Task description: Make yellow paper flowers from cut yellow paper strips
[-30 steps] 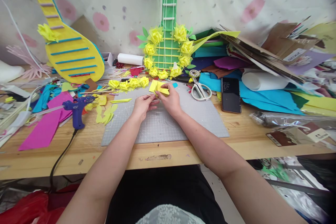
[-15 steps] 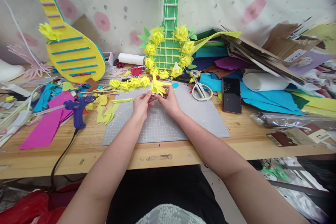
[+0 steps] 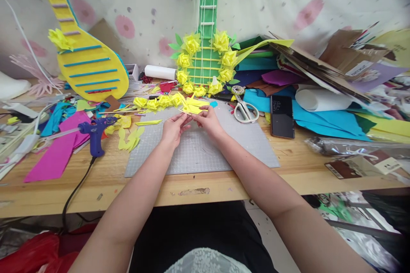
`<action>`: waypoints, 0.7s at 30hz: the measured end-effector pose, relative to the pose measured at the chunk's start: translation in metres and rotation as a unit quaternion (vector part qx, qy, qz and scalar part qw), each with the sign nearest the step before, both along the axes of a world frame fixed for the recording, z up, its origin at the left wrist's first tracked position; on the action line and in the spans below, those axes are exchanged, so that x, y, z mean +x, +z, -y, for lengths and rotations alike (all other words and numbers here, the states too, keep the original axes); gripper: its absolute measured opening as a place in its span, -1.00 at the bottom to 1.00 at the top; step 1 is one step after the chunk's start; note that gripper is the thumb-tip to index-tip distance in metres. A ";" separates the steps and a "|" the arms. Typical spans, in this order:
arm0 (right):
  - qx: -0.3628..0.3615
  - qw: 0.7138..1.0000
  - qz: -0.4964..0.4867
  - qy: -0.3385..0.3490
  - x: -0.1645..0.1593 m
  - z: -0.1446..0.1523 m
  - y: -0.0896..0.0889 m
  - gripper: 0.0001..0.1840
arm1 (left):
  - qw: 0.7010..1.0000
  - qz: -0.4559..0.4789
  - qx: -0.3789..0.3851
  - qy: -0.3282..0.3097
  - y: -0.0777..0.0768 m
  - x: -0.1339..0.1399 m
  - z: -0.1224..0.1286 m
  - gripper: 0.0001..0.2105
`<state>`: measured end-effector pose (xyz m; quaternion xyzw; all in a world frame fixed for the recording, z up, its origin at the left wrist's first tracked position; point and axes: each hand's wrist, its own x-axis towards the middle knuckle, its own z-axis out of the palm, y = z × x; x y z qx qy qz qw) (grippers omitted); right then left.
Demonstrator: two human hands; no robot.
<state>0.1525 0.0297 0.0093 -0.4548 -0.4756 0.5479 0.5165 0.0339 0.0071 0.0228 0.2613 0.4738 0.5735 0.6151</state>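
Observation:
Over the grey cutting mat (image 3: 205, 153), both my hands grip a yellow paper flower (image 3: 192, 105) with pointed petals. My left hand (image 3: 174, 129) pinches it low on the left side, where a thin pale stick seems to show at the fingertips. My right hand (image 3: 208, 123) closes its thumb and fingers on the flower's right side. Just behind lies a row of finished yellow paper flowers (image 3: 159, 102). A folded yellow strip (image 3: 148, 123) rests left of my left hand, near cut yellow petal pieces (image 3: 130, 138).
White-handled scissors (image 3: 246, 111) and a phone (image 3: 282, 116) lie to the right. A blue glue gun (image 3: 95, 132) stands left by magenta paper (image 3: 60, 147). Behind are a green flowered guitar shape (image 3: 208, 30) and a yellow one (image 3: 92, 70). Paper and cardboard (image 3: 320, 68) pile up right.
The flower has tipped and turned in my fingers, its petals now spreading more to the right. My right hand has shifted slightly right and down; my left hand is nearly still.

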 end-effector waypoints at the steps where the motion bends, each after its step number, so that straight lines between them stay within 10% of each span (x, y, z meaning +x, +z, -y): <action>1: -0.014 1.000 -0.013 0.007 0.000 0.000 0.002 -0.52 | 1.000 -0.008 0.005 0.007 -0.001 0.001 0.000 -0.94; 21: -0.172 0.967 -0.103 0.160 0.002 0.008 0.019 -0.82 | 0.999 0.011 0.033 0.018 -0.004 0.000 -0.001 -0.81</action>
